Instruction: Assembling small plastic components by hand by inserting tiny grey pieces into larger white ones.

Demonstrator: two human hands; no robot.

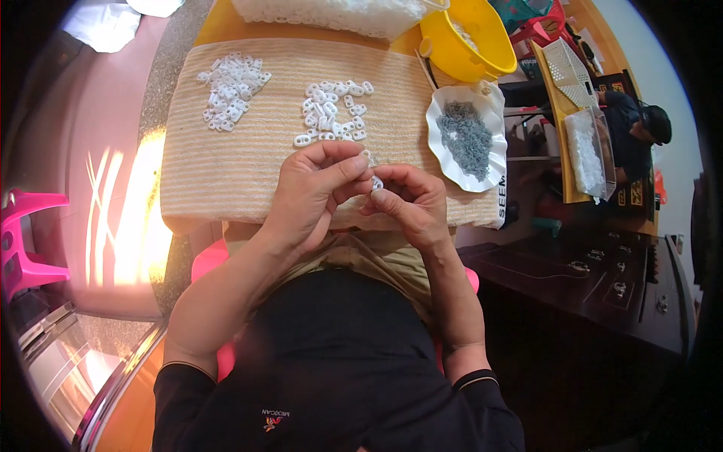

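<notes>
Both my hands meet above the near edge of a striped beige towel. Between the fingertips of my right hand (414, 205), which is closed in a pinch, is a small white plastic piece (377, 183). The fingers of my left hand (312, 188) are pinched together right beside it; what they hold is too small to make out. Just beyond my hands lies a loose group of white two-holed plastic pieces (330, 109). Farther left is a heap of similar white pieces (233, 87). At the right, a white wavy-rimmed plate (439, 143) holds many tiny grey metal parts (467, 139).
The striped towel (218, 166) covers the table. At its far side stand a clear container of white pieces (339, 16) and a yellow basin (437, 45). Another person (633, 132) sits at the right near a white-filled tray (591, 158). A pink stool (30, 241) stands left.
</notes>
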